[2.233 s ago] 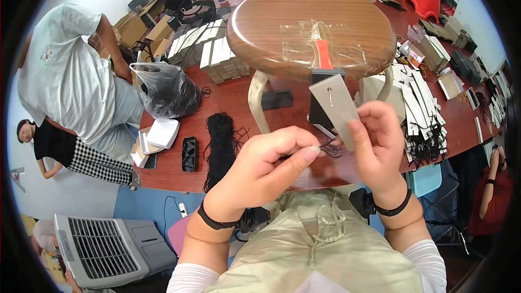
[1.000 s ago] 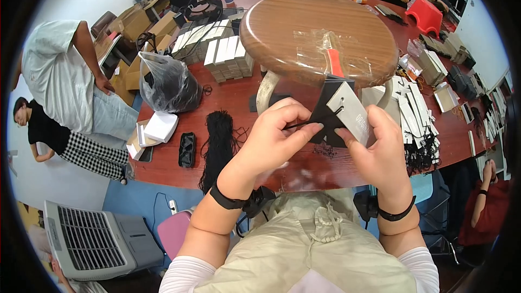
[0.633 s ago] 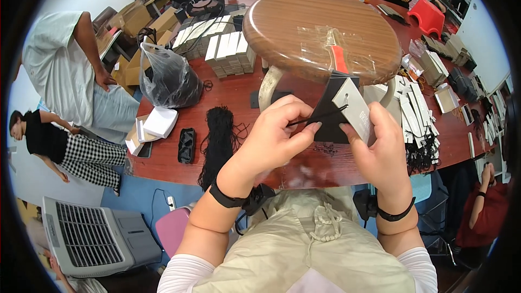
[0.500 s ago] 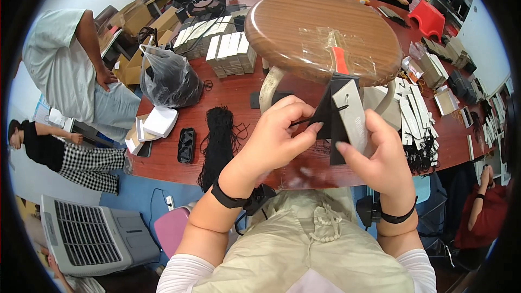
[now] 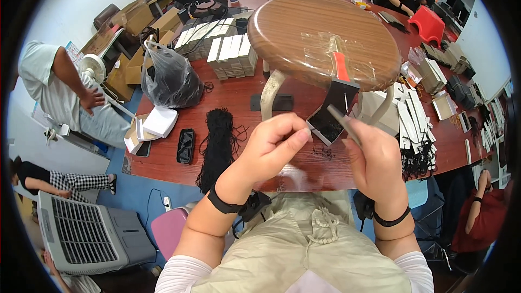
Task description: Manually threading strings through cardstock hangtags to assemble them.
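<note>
1. Turned nearly edge-on since earlier, the grey tag (image 5: pixel 345 123) stood near the black box (image 5: pixel 342 96), pinched by the right hand (image 5: pixel 375 157).
2. Left hand (image 5: pixel 279 144): thumb and forefinger met; whether around anything could not be told.

The right hand (image 5: pixel 377 160) grips a flat grey tag (image 5: pixel 347 123) between thumb and fingers, nearly edge-on to the camera. Left of this grip, the left hand (image 5: pixel 277 149) is positioned with thumb and forefinger together; any content between them is hidden. A black open box (image 5: pixel 337 96) stands just beyond the tag, at the near edge of a round brown stool (image 5: pixel 315 19). A red handle (image 5: pixel 340 66) is taped to the stool seat. Black cords (image 5: pixel 216 146) lie left of the grip; white strips (image 5: pixel 415 125) lie to its right.
</note>
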`<state>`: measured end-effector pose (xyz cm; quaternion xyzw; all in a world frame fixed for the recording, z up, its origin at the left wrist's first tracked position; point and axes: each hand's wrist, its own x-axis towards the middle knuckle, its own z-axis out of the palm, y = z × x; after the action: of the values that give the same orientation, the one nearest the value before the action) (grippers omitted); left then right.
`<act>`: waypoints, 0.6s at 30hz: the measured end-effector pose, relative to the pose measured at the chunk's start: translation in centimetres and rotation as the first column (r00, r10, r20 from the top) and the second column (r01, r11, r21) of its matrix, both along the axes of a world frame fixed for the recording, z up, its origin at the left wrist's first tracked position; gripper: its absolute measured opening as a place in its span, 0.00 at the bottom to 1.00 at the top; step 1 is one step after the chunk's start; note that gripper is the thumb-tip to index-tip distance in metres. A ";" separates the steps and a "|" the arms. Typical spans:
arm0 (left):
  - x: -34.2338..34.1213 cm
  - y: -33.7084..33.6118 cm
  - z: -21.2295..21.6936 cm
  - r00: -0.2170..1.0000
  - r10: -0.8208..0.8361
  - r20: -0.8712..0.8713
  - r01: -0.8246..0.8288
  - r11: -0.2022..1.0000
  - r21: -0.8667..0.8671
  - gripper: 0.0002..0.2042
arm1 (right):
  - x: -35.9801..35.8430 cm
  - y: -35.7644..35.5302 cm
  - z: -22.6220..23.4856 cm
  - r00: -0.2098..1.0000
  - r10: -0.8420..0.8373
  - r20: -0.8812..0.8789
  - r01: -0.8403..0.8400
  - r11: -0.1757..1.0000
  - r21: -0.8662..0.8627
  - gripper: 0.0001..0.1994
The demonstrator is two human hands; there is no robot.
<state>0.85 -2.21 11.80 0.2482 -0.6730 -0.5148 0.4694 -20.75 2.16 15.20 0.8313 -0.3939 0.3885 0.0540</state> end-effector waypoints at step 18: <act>0.5 1.0 0.8 0.992 -0.037 0.122 0.047 0.996 -0.081 0.06 | 3.1 -1.2 0.3 0.614 0.045 0.788 -0.425 0.860 0.282 0.03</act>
<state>1.31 -1.23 12.61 0.2448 -0.7263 -0.4800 0.4269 -17.67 0.94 15.55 0.6256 -0.3409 0.6029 -0.3591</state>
